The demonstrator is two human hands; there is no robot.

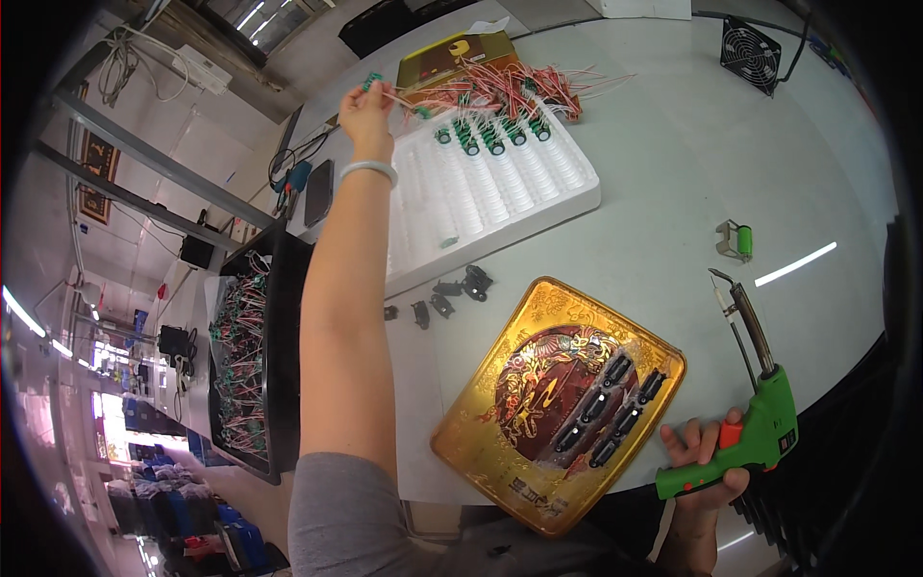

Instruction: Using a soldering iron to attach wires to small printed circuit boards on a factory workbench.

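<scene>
My left hand (363,120) is stretched far out over the left end of a white foam tray (567,197), its fingers closed on a small green wired part (373,82). Rows of similar green cylindrical parts (494,141) with red and white wires stand in the tray's far side. In my right hand (707,462) is a green soldering gun (769,418), gripped by its handle, with its metal tip pointing away from me. Between my arms lies a golden tin lid (481,423). Two rows of small black parts (594,404) sit on its dark red centre.
Several loose black pieces (476,282) lie before the tray. A small stand with a green spool (738,241) is at the right. At the back are a tangle of wires (500,88), a box (452,58) and a black fan (750,55). A black bin (286,356) of wired parts stands left.
</scene>
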